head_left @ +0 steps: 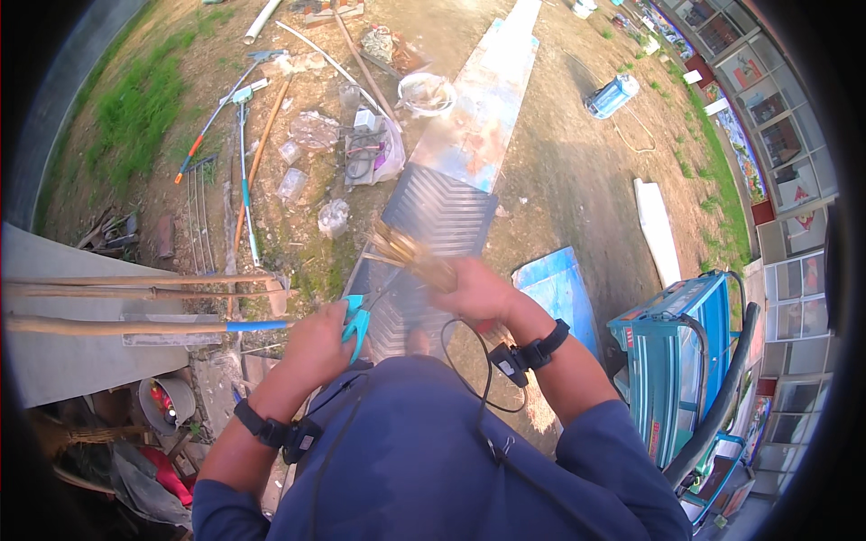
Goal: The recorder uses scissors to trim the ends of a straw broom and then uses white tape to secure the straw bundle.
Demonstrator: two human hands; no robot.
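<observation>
Holding scissors: your left hand (316, 350) is wrapped round the teal handles of the scissors (361, 321); their blades point far and right, too blurred to tell whether parted.
Holding stalks: your right hand (478, 290) is clenched round a bundle of dry tan stalks (408, 252), ahead of your body, above the ribbed mat (442, 212).
Blade risk: the tips sit close to the right hand, so a slip on the stalks could nick its fingers.
Bundle risk: a loosened grasp could let stalks slide out and scatter.
Cable risk: the black cable (484, 371) loops just near of the right hand and could catch on the blades.
Mat surface: dark, ridged; a pale stained sheet (494, 99) runs on from its far end.
Yard ground: bare earth, with a long-handled fork (200, 216) and grass (135, 144) to the left.
Yard edges: wooden poles (135, 281) near left; a blue cart (672, 347) near right; a windowed building (783, 144) along the right.
</observation>
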